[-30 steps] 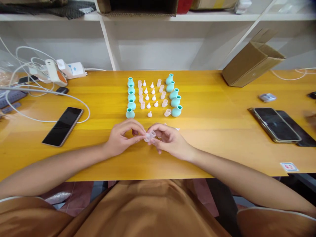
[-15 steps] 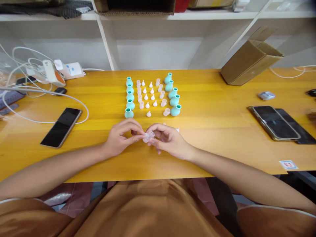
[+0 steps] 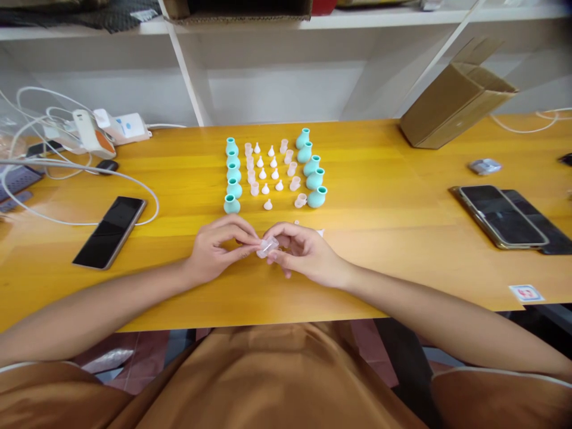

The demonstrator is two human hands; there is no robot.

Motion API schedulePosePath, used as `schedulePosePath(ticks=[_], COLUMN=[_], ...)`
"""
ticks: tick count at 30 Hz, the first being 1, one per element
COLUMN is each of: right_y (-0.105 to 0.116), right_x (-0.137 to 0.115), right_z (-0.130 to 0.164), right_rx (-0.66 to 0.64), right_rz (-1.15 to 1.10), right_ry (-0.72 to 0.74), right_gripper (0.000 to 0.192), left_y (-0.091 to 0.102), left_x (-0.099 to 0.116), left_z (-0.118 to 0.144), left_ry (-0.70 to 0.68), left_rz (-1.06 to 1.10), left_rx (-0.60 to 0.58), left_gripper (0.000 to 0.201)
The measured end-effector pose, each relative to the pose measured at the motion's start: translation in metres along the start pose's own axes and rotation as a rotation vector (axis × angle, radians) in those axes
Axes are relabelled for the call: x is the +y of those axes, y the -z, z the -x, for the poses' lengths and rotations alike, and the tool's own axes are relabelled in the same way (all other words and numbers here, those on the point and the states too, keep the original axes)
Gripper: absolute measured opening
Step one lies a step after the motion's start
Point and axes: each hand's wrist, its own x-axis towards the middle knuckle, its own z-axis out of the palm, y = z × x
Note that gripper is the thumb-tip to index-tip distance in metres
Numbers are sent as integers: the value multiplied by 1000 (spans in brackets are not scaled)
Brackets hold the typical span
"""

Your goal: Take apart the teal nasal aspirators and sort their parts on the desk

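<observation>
- Hands barely moved since earlier; view drifted slightly, small clear cap (image 3: pixel 269 246) still pinched between both.
- Left hand (image 3: pixel 217 246) and right hand (image 3: pixel 304 253): fingertips closed on cap, just above yellow wooden worktop (image 3: pixel 379 208).
- Teal bulbs (image 3: pixel 315 179) in rows behind; phone (image 3: pixel 109 230) left, cardboard box (image 3: pixel 456 101) right, white shelving behind.

Yellow wooden table (image 3: pixel 402 196), white shelving (image 3: pixel 192 77)

Fingers (image 3: pixel 250 243) hide most of clear piece (image 3: pixel 268 246).
</observation>
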Motion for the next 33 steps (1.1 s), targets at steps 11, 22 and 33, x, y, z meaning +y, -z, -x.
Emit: schedulePosePath(ticks=[11, 22, 33], right_y=[2, 1, 0], right_x=[3, 2, -2], right_z=[0, 0, 0], right_rx=[-2, -3, 10], right_rz=[0, 1, 19], right_ry=[-13, -4, -11], right_gripper=[29, 28, 28], left_y=[1, 1, -1], left_x=[2, 1, 0], left_z=[-2, -2, 0], left_ry=[-46, -24, 25], left_rz=[-35, -16, 37], left_rx=[-44, -37, -27], left_gripper=[5, 6, 12])
